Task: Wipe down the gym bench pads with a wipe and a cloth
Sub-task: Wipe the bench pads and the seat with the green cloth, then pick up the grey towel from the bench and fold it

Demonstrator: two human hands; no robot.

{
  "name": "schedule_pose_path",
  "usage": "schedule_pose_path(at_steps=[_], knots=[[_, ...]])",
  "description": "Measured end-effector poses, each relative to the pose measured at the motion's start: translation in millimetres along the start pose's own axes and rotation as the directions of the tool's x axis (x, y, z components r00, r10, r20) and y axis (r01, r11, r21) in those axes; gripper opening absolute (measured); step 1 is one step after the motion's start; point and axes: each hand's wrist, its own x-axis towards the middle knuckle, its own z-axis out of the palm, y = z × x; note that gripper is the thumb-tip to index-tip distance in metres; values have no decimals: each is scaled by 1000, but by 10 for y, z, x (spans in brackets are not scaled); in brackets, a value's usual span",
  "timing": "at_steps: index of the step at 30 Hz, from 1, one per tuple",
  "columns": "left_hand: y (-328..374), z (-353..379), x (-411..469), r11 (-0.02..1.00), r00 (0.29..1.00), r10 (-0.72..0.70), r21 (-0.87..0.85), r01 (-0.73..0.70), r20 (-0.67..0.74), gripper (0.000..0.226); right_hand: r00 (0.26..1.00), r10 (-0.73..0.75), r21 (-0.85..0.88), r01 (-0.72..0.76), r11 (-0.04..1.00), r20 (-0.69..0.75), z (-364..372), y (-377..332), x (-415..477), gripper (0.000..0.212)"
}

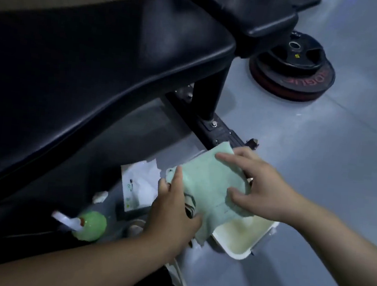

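Lower centre of frame: green cloth (206,186) over white tub (240,241) on floor. Left hand (170,213) pinches its left edge; right hand (257,189) presses on top, fingers spread. Bench pad (86,62) upper left.

Dim overall, cool bluish cast. Light is coming from upper right, leaving the grey floor (321,156) as the brightest area. Black bench pad (98,63) is picking up soft glare streaks near the top centre, while the space under it is sitting in deep shadow at left. Green cloth (210,187) is reading clearly; fingers on both hands are smearing slightly. Wide-angle bending is showing at the edges, and weight plates (293,67) at upper right are looking soft.
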Motion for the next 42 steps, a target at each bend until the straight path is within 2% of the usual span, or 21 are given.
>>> schedule_pose_path(at_steps=[4,9,12,16,21,24,27,36,39,42], knots=[[-160,499,158,990,988,-138,32,136,65,111,992,81,63,-88,994,98,356,489,-68,71],[-330,802,315,965,960,-261,-7,263,102,97,971,96,30,-105,994,221,696,849,-10,73],[-482,866,367,948,940,-319,51,315,125,100,955,101,22,-112,993,279,906,959,12,74],[-560,878,417,945,933,-317,137,296,169,102,948,112,37,-129,991,297,1115,1092,-16,73],[-619,906,404,951,943,-239,252,179,232,99,959,74,93,-103,990,272,1294,1124,-62,66],[-654,899,406,904,928,-279,395,166,248,106,960,67,39,-80,996,271,1314,1132,-89,64],[-676,841,431,838,907,-322,527,141,271,102,958,64,-47,-52,998,278,1323,1144,-129,65],[-599,325,528,768,957,-80,630,-119,279,84,989,90,3,-90,996,115,1333,868,-210,49],[-446,45,465,743,955,12,636,-207,297,78,996,84,-9,-84,996,41,1214,640,-219,56],[-218,-314,345,708,938,203,620,-338,281,79,997,37,8,-37,999,-72,985,353,-204,63]])
